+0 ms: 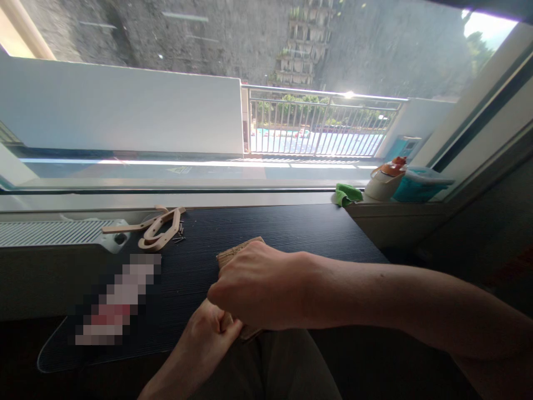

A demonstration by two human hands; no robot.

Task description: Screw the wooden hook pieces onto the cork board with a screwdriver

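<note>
My right hand [258, 286] lies fist-like across a flat light wooden piece [237, 251] at the near edge of the dark table [291, 230], fingers curled over it. My left hand [212, 333] sits just below, its fingers closed on the lower end of the same wooden piece. Most of the piece is hidden under my right hand; only its far corner and a bit near the front edge show.
Curved wooden cut-out parts [160, 228] and a few small dark screws [180, 238] lie at the back left of the table. A blurred object [116, 300] lies left of my hands. On the window sill stand a green cloth [347, 194], a white container [383, 180] and a teal box [418, 186].
</note>
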